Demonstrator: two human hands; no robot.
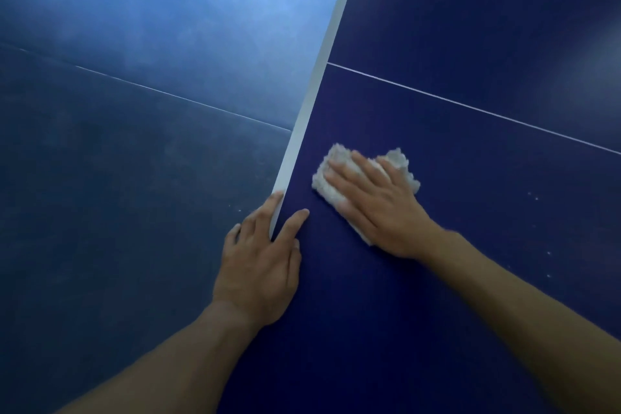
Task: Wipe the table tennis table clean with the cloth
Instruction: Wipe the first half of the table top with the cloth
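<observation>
The dark blue table tennis table (470,44) fills the view. Its net's white top band (322,70) runs diagonally from the top centre down to my left hand (258,272). That hand straddles the band's near end, fingers on the left side and thumb on the right, pinching it. My right hand (379,208) lies flat with straight fingers on a crumpled white cloth (400,161), pressing it onto the table's right half, close beside the net. Most of the cloth is covered by the hand.
A thin white centre line (470,106) crosses the right half, and another (174,96) crosses the paler, hazy left half seen beyond the net. Small white specks (534,197) dot the surface right of the cloth.
</observation>
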